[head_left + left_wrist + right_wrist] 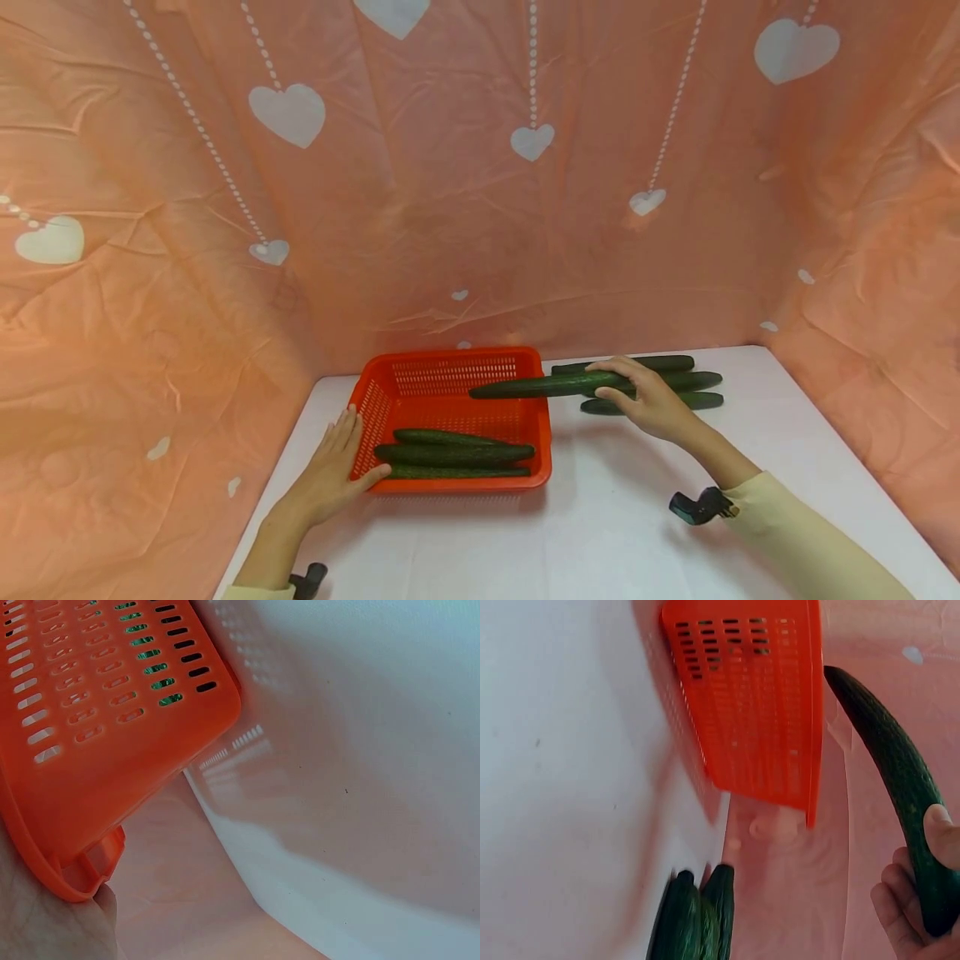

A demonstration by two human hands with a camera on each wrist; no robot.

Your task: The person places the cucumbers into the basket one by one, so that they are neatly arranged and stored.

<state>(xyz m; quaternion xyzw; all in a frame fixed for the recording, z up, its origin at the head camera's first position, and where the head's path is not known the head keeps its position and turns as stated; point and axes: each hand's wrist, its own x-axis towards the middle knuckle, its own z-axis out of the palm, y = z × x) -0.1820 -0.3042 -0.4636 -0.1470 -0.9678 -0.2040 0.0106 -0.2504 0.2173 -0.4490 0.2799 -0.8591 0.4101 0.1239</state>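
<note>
My right hand [648, 403] holds a long cucumber [525, 387] level, its far end over the right rim of the red basket [546, 417]. The right wrist view shows the thumb and fingers of my right hand [922, 892] round the thick end of that cucumber [892, 750]. Several cucumbers [457, 454] lie in the front of the basket. My left hand [330, 471] rests on the basket's left rim with fingers straight and thumb at the front corner. In the left wrist view, part of the hand [45, 922] touches the basket rim [45, 870].
Several cucumbers [697, 381] lie side by side on the white table [600, 517], right of the basket, beneath and behind my right hand. An orange cloth [465, 208] with white hearts stands behind the table and along both sides.
</note>
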